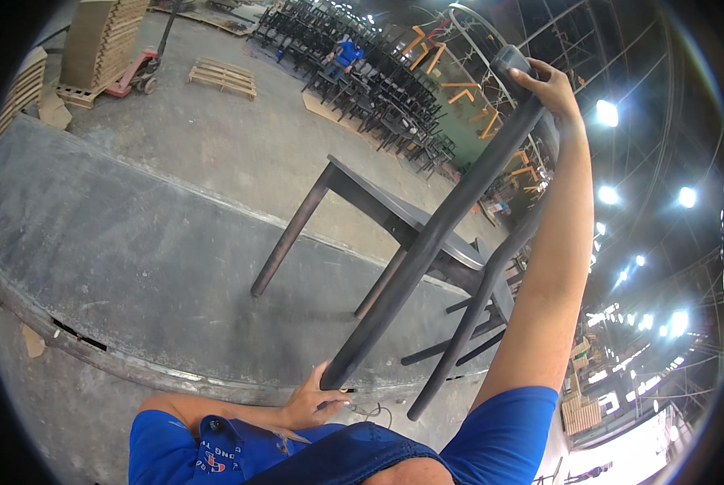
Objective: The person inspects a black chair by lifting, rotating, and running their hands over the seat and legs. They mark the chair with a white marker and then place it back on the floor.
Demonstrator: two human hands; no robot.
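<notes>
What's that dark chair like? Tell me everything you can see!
The dark chair looks wooden and near-black, with browner patches on its slim legs. It has a seat and long back posts. It slants across this view over the grey work surface; whether its feet touch is unclear. The left hand holds one post's lower end; the right hand grips a grey piece near the top, possibly the chair's.

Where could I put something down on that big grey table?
The biggest bare patch on the grey table is left of the black chair's leftmost leg. A smaller one lies between that leg and the next. The right side looks crowded with chair legs and dark bars. The left hand is at the near edge.
</notes>
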